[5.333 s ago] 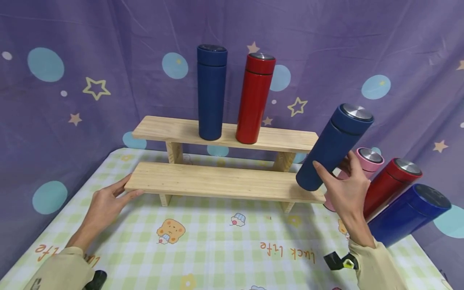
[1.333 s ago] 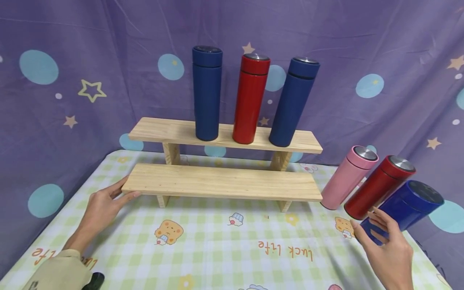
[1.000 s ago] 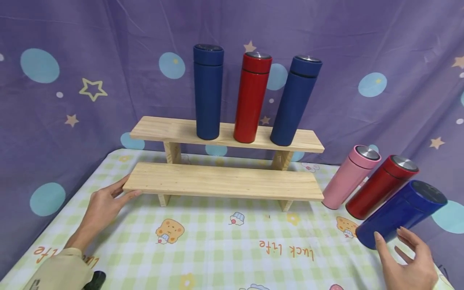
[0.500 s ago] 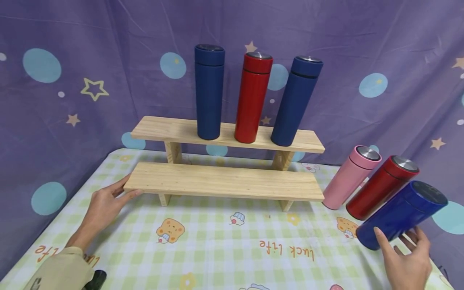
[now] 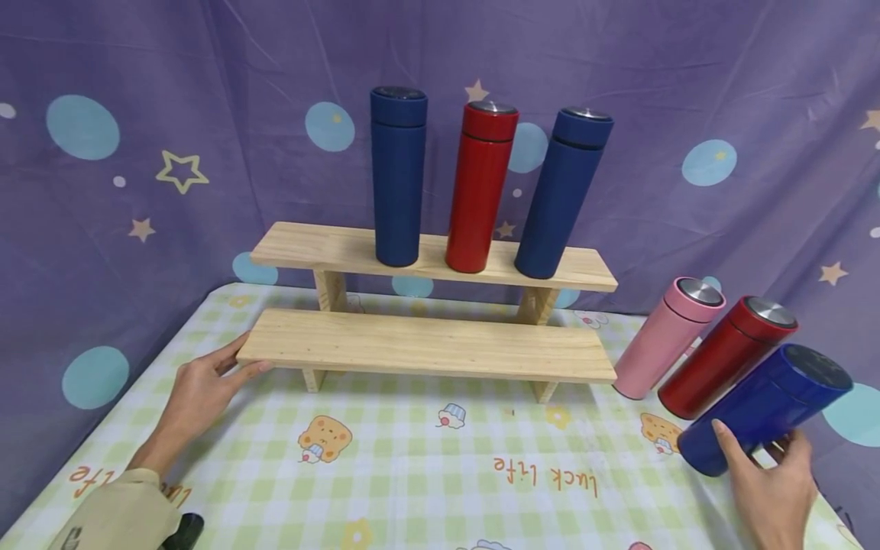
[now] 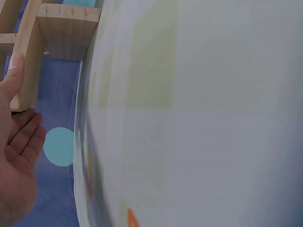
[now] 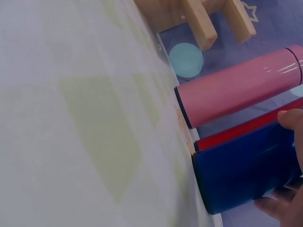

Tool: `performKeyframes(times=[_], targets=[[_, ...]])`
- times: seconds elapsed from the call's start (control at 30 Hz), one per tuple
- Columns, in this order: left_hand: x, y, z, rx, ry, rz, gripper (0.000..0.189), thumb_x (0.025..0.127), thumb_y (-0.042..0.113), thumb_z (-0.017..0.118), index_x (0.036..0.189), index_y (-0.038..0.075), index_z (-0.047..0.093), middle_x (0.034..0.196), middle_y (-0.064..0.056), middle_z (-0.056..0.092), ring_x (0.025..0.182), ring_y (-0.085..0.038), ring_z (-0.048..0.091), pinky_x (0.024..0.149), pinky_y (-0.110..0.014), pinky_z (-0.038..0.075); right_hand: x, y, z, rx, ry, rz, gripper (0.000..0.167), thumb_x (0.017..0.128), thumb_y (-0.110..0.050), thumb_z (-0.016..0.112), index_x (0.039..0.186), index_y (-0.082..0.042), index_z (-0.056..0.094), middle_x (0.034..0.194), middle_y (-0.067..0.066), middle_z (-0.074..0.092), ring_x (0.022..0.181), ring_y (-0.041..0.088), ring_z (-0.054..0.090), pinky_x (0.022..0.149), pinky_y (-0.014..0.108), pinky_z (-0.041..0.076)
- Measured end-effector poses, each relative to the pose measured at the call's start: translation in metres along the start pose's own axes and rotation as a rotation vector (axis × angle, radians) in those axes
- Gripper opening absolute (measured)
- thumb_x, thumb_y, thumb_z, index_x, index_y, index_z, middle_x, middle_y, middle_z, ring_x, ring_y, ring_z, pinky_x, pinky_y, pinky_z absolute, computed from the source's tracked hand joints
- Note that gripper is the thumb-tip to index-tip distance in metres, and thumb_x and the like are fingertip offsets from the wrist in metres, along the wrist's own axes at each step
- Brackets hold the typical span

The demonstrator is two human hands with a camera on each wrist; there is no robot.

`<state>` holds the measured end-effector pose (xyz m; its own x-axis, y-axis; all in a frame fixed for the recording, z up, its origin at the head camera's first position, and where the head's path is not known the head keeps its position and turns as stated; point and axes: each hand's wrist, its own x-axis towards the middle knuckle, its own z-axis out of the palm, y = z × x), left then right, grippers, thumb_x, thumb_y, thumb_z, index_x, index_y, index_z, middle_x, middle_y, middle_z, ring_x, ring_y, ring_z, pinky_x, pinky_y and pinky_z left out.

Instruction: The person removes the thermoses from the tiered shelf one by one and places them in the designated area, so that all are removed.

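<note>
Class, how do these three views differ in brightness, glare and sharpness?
Head: brightest, the tablecloth crisp; left wrist: dimmer, tablecloth hazy but the wooden stand clearer; right wrist: also dim, tablecloth blurred, white glints on the pink bottle.

Curtain (image 5: 241,61) behind table (image 5: 426,496). Upper board (image 5: 309,241) sits behind lower board (image 5: 426,344). On upper board, left to right: left bottle (image 5: 398,183), center bottle (image 5: 481,191), right bottle (image 5: 562,195). On table right of boards, back-left to front-right: far bottle (image 5: 663,344), mid bottle (image 5: 722,363), near bottle (image 5: 752,409). Left hand (image 5: 202,389) at lower board's left end, right hand (image 5: 773,485) around near bottle.
</note>
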<state>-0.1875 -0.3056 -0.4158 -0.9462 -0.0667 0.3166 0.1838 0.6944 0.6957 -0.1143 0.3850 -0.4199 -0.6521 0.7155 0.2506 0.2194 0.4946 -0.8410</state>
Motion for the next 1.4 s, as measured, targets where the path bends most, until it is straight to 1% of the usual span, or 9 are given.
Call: performKeyframes(times=[0.13, 0.43, 0.67, 0.73, 0.8, 0.93, 1.13, 1.3, 1.4], targets=[[0.000, 0.000, 0.000, 0.003, 0.000, -0.009, 0.076, 0.098, 0.040, 0.074, 0.156, 0.002, 0.043, 0.143, -0.039, 0.048, 0.125, -0.058, 0.053, 0.067, -0.007, 0.043, 0.000, 0.001, 0.002, 0.012, 0.032, -0.005, 0.083, 0.092, -0.034, 0.079, 0.159, -0.009, 0.038, 0.151, 0.027, 0.049, 0.142, 0.037, 0.047, 0.119, 0.037, 0.029], [0.000, 0.000, -0.001, 0.010, 0.000, -0.025, 0.077, 0.098, 0.042, 0.074, 0.156, 0.003, 0.043, 0.143, -0.038, 0.049, 0.125, -0.056, 0.053, 0.069, -0.006, 0.041, -0.001, 0.001, 0.003, -0.005, 0.071, -0.024, 0.083, 0.089, -0.033, 0.083, 0.158, -0.009, 0.042, 0.148, 0.026, 0.053, 0.134, 0.013, 0.050, 0.117, 0.034, 0.031], [0.000, 0.000, 0.000, 0.016, -0.002, -0.029, 0.078, 0.098, 0.043, 0.074, 0.156, 0.002, 0.043, 0.143, -0.039, 0.048, 0.125, -0.057, 0.053, 0.069, -0.006, 0.041, -0.006, -0.008, 0.003, 0.007, 0.098, -0.071, 0.079, 0.085, -0.030, 0.087, 0.152, -0.010, 0.051, 0.142, 0.022, 0.059, 0.115, -0.009, 0.050, 0.111, 0.023, 0.035], [0.000, 0.000, 0.000, 0.021, 0.001, -0.026, 0.078, 0.098, 0.043, 0.074, 0.156, 0.001, 0.043, 0.143, -0.038, 0.048, 0.124, -0.057, 0.054, 0.070, -0.007, 0.042, -0.009, -0.014, 0.002, 0.014, 0.101, -0.097, 0.076, 0.085, -0.029, 0.089, 0.150, -0.012, 0.054, 0.137, 0.015, 0.063, 0.107, -0.013, 0.049, 0.108, 0.020, 0.036], [0.000, 0.000, 0.000, 0.022, 0.002, -0.025, 0.077, 0.098, 0.042, 0.074, 0.156, 0.001, 0.043, 0.143, -0.038, 0.048, 0.124, -0.056, 0.054, 0.071, -0.007, 0.041, -0.011, -0.020, 0.001, 0.033, 0.102, -0.137, 0.072, 0.083, -0.026, 0.090, 0.146, -0.014, 0.058, 0.127, 0.001, 0.066, 0.098, -0.017, 0.048, 0.103, 0.016, 0.038], [0.001, 0.000, 0.000, 0.019, 0.003, -0.030, 0.077, 0.097, 0.041, 0.075, 0.156, 0.002, 0.043, 0.143, -0.038, 0.049, 0.125, -0.055, 0.054, 0.070, -0.004, 0.039, -0.016, -0.033, -0.002, 0.080, 0.108, -0.222, 0.065, 0.080, -0.018, 0.093, 0.139, -0.018, 0.064, 0.109, -0.023, 0.060, 0.090, -0.017, 0.051, 0.089, 0.008, 0.040], [0.002, 0.002, 0.000, 0.021, 0.001, -0.039, 0.078, 0.097, 0.040, 0.076, 0.156, 0.003, 0.044, 0.143, -0.037, 0.050, 0.126, -0.055, 0.054, 0.071, -0.005, 0.039, -0.027, -0.056, 0.000, 0.169, 0.045, -0.292, 0.067, 0.078, -0.005, 0.092, 0.139, -0.014, 0.065, 0.110, -0.013, 0.064, 0.095, -0.005, 0.060, 0.074, 0.005, 0.047], [0.001, 0.003, -0.001, 0.025, -0.004, -0.038, 0.078, 0.097, 0.041, 0.075, 0.156, 0.002, 0.043, 0.144, -0.037, 0.049, 0.126, -0.055, 0.053, 0.076, -0.018, 0.051, -0.036, -0.072, 0.003, 0.214, -0.045, -0.302, 0.066, 0.078, 0.002, 0.090, 0.138, -0.013, 0.065, 0.113, -0.011, 0.065, 0.100, -0.001, 0.063, 0.073, 0.008, 0.050], [0.001, 0.003, -0.001, 0.022, -0.008, -0.039, 0.078, 0.098, 0.042, 0.074, 0.157, 0.002, 0.042, 0.144, -0.037, 0.048, 0.127, -0.055, 0.053, 0.077, -0.019, 0.053, -0.040, -0.080, 0.006, 0.241, -0.088, -0.344, 0.067, 0.076, 0.008, 0.089, 0.135, -0.010, 0.065, 0.114, -0.010, 0.066, 0.100, 0.001, 0.065, 0.074, 0.010, 0.051]])
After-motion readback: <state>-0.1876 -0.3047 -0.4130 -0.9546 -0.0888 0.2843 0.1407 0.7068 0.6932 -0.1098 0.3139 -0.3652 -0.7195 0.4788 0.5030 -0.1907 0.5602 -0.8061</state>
